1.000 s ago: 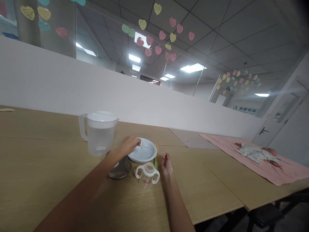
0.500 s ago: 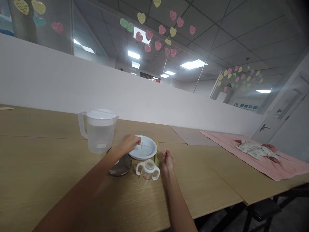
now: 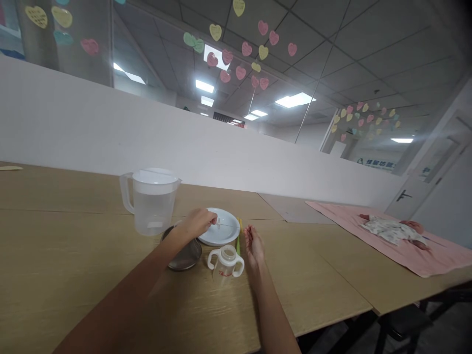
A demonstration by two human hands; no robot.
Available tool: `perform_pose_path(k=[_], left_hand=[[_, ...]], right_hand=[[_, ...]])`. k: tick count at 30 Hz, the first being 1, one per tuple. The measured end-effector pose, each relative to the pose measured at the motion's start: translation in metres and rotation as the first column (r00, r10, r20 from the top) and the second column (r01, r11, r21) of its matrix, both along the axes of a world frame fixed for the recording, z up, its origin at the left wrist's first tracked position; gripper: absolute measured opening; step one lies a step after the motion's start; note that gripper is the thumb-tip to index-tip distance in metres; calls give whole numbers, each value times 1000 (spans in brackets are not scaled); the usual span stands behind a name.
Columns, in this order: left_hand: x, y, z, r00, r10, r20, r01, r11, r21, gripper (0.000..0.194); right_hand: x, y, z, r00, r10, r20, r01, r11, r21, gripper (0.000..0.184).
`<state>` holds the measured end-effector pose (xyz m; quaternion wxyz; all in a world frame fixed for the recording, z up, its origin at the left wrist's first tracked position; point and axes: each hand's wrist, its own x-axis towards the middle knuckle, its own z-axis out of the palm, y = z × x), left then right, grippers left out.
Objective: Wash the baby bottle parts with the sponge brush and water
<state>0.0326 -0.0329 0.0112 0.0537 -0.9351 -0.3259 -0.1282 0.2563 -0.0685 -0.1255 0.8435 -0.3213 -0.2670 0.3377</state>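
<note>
My left hand (image 3: 199, 222) is closed, pinching a small clear piece (image 3: 219, 223) that looks like a bottle nipple with a thin straw, above a white bowl (image 3: 228, 238). Resting on the table to the bowl's right, my right hand (image 3: 255, 245) has its fingers loosely bent, nothing visible in them. Between my forearms stands a clear bottle (image 3: 224, 268) with two white handles and an uncovered top. A dark grey dish (image 3: 188, 256) lies partly hidden under my left forearm. Slim green and yellow utensils (image 3: 238, 241) lie between the bowl and my right hand.
Left of the bowl, a clear pitcher (image 3: 154, 204) holds water. At the right, a baby doll (image 3: 387, 228) in patterned clothes lies on a pink mat (image 3: 409, 260). A white wall (image 3: 206, 152) rises behind the table (image 3: 313, 280); a black stool (image 3: 405, 322) stands below its edge.
My right hand has shifted slightly up and left, its fingers turning a little toward the bowl. My left hand stays over the bowl with the clear piece, barely moving.
</note>
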Motion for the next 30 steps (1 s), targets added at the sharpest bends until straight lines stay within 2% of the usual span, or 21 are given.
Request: perform_pose_path(k=[3,7,14,25,30], left_hand=[[0,0,0,1000,-9,9,9,1000,-5,19],[0,-2,1,999,-3,37,3,1000,-10,22],[1,3,-2,999,-8,50,9,1000,-10,19],[7,1,-4,988,-47,146,52,998,-27,21],[15,0,-11,983,-66,172,64,998,15,20]], right_hand=[[-9,0,4,994,46,-101,-46,999,-6,20],[-13,-1,8,989,101,-104,-104,994,-30,20],[-14,-5,12,986,125,-110,-131,990,-44,19],[-17,-11,18,977,194,-91,-194,981,8,21],[-17,-12,20,978,189,-88,-187,982,33,23]])
